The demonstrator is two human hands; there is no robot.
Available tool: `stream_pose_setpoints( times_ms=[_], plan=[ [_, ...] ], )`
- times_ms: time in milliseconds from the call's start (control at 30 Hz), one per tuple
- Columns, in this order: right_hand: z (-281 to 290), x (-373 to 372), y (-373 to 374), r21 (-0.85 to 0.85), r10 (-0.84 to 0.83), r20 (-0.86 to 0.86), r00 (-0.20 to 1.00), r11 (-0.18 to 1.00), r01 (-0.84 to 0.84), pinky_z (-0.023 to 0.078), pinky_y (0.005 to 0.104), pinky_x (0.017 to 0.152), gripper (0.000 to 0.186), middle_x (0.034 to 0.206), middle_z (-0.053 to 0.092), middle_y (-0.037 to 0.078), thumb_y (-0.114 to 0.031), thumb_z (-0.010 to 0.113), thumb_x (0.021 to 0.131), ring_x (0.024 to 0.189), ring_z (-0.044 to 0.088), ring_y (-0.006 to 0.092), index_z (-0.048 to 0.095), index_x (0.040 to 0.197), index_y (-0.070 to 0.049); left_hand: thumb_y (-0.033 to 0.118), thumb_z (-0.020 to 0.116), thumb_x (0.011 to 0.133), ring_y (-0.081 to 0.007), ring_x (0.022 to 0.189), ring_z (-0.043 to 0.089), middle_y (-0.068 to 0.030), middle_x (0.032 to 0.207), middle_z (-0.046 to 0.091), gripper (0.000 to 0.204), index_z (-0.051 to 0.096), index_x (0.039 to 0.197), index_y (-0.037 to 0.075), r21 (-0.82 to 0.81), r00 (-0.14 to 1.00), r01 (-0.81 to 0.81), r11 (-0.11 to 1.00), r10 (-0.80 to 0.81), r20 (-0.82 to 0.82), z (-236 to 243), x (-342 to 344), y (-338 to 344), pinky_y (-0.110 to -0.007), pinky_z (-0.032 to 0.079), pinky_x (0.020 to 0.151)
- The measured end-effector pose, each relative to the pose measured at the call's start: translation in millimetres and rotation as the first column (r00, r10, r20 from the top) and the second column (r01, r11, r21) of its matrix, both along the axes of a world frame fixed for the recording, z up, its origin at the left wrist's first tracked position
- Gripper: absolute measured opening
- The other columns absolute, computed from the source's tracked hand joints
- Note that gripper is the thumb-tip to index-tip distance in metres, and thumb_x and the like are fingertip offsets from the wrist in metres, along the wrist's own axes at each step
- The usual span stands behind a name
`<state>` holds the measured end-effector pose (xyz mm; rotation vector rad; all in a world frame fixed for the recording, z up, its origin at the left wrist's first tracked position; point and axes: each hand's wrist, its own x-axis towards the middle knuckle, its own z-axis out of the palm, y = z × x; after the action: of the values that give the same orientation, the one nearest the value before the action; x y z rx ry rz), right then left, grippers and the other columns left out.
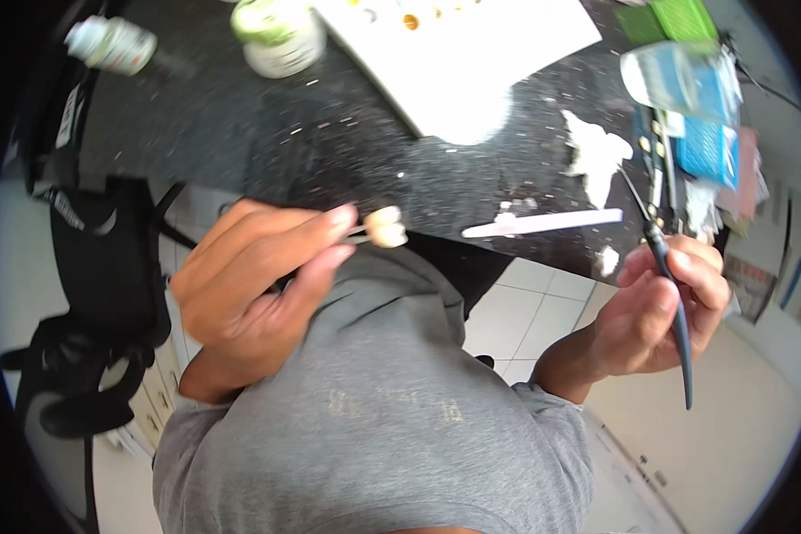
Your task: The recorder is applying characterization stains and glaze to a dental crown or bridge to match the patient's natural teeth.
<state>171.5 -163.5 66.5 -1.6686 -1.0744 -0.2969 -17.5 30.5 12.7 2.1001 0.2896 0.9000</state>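
Observation:
My left hand (262,276) pinches a thin metal holder (359,230) that bears small cream tooth-shaped pieces (386,227) at its end, held near the table's front edge. My right hand (654,307) grips a dark slim-handled tool (683,338) with a fine pale tip pointing up toward a crumpled white tissue (596,151). Between my hands, a pale pink flat stick (570,221) lies on the black table (205,125), with small white crumpled bits (607,260) near it.
Across the back are a small bottle (111,44), a green-lidded jar (280,40) and a white board (458,53). At right stand a translucent container (663,80), blue baskets (705,151), a green basket (681,18) and several long tools. A black chair (98,267) is at left.

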Motion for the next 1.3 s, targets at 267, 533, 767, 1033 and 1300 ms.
stream_pose_setpoints(
  times_ms=[267, 533, 767, 1033, 1300],
  plan=[
    [3, 7, -23, -0.240, -0.125, 0.221, 0.967, 0.954, 0.178, 0.048, 0.0270, 0.060, 0.019, 0.078, 0.065, 0.013, 0.005, 0.073, 0.070, 0.070, 0.063, 0.0201, 0.070, 0.089, 0.003, -0.007, 0.068, 0.078, -0.0213, 0.077, 0.067, -0.0172, 0.091, 0.071, 0.022, 0.068, 0.100, -0.004, -0.138, 0.982, 0.175, 0.975, -0.182, -0.045, 15, 1, -6, -0.029, 0.049, 0.070],
    [0, 10, -36, -0.209, -0.157, 0.122, 0.980, 0.961, 0.180, 0.047, 0.0272, 0.059, 0.016, 0.075, 0.064, 0.012, 0.002, 0.072, 0.071, 0.066, 0.061, 0.0195, 0.069, 0.086, 0.003, -0.005, 0.072, 0.076, -0.0225, 0.078, 0.069, -0.0160, 0.091, 0.072, 0.021, 0.069, 0.097, -0.003, -0.124, 0.994, 0.076, 0.989, -0.085, -0.073, 16, 5, -15, -0.029, 0.052, 0.067],
    [41, 26, -4, 0.009, 0.016, -0.127, 0.992, 1.000, -0.015, 0.044, 0.0187, 0.055, 0.017, 0.085, 0.060, 0.013, -0.003, 0.065, 0.086, 0.062, 0.056, 0.0111, 0.063, 0.101, 0.006, -0.005, 0.077, 0.072, -0.0223, 0.076, 0.070, -0.0129, 0.087, 0.072, 0.026, 0.070, 0.096, -0.001, -0.122, 1.000, 0.019, 0.992, -0.020, -0.005, 11, 1, -7, -0.029, 0.053, 0.065],
    [43, 49, 81, -0.253, 0.007, -0.108, 0.994, 0.967, -0.035, 0.049, 0.0187, 0.058, 0.012, 0.076, 0.066, 0.005, 0.000, 0.071, 0.084, 0.063, 0.063, 0.0071, 0.069, 0.095, 0.004, -0.002, 0.081, 0.071, -0.0164, 0.071, 0.070, -0.0093, 0.088, 0.073, 0.031, 0.070, 0.100, 0.002, -0.205, 0.994, 0.051, 0.978, -0.069, -0.080, -2, -9, 6, -0.025, 0.053, 0.060],
    [27, 66, 111, -0.333, -0.049, 0.114, 0.992, 0.939, 0.085, 0.053, 0.0209, 0.056, 0.009, 0.074, 0.070, 0.007, -0.005, 0.072, 0.083, 0.063, 0.069, 0.0107, 0.071, 0.090, 0.001, 0.002, 0.081, 0.072, -0.0133, 0.066, 0.068, -0.0068, 0.085, 0.072, 0.035, 0.071, 0.106, 0.004, -0.187, 0.990, 0.127, 0.974, -0.137, -0.042, -8, -9, 15, -0.023, 0.051, 0.053]
  ],
)
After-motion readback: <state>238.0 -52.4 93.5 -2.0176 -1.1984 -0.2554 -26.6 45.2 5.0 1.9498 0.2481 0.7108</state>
